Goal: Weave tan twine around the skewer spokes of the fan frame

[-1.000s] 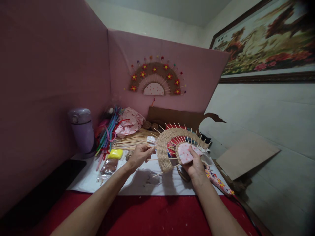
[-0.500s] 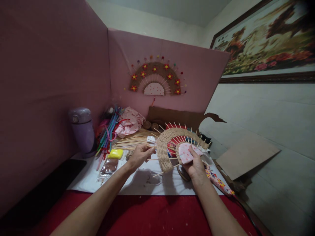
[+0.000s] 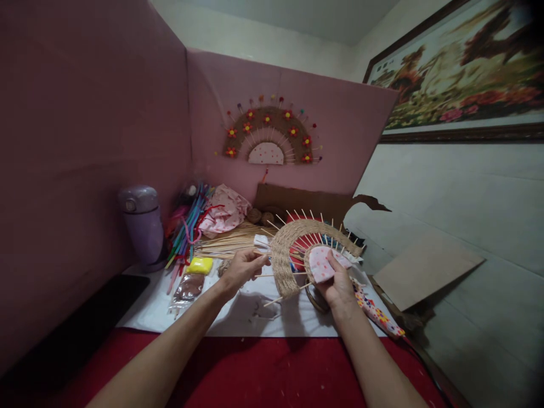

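A half-round fan [image 3: 284, 266] of woven twine on thin wooden sticks is held tilted above the white sheet. My right hand [image 3: 340, 288] grips its polka-dot fabric centre [image 3: 319, 264], thumb on the front and the other fingers hidden behind. At the fan's left edge, my left hand [image 3: 242, 273] is closed in a pinch on the outer end of a stick, whose tip is mostly covered by my fingers. Bare stick ends stick out around the rim. Behind, a finished-looking fan [image 3: 277, 116] with red and yellow flowers hangs on the pink board.
A purple bottle [image 3: 143, 226] stands at left. Beside it lie colourful pipe cleaners [image 3: 191, 218], crumpled dotted fabric [image 3: 225, 209], loose sticks [image 3: 229, 241], and yellow [image 3: 199, 265] and brown [image 3: 189, 287] clay packets. A flower-patterned glue gun [image 3: 380, 314] rests at right on the white sheet [image 3: 148, 309].
The fan has shifted very slightly at its upper edge. Both hands keep the same hold and nearly the same place.
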Demonstrator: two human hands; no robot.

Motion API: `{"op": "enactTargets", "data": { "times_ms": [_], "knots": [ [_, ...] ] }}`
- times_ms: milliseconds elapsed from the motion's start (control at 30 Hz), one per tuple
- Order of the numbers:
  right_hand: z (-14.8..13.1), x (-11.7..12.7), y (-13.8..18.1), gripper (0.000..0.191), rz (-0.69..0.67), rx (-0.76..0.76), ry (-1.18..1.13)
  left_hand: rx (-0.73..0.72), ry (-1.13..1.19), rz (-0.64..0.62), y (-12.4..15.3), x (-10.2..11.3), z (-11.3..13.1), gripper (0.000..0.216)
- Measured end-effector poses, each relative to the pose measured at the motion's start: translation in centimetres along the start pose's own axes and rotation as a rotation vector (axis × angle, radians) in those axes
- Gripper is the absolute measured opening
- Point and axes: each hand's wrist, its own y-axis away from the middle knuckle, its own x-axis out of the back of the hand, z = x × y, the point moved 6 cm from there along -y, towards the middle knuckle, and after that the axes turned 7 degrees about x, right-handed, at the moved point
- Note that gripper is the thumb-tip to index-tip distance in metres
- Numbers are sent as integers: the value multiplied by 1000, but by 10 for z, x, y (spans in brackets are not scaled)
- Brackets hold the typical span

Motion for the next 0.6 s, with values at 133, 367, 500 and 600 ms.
{"op": "enactTargets", "data": {
  "times_ms": [133,367,500,600],
  "knots": [
    [-1,0,-1,6,-4,18,-15,4,28,-29,-2,0,-4,37],
    [-6,-4,1,11,-37,58,-39,43,109,-76,-2,-3,-7,31],
    [-7,-6,0,17,-80,91,-37,58,95,-138,0,-7,-8,30],
    [-7,-5,-1,19,-92,99,-32,70,61,-170,2,-9,-8,30]
  ]
}}
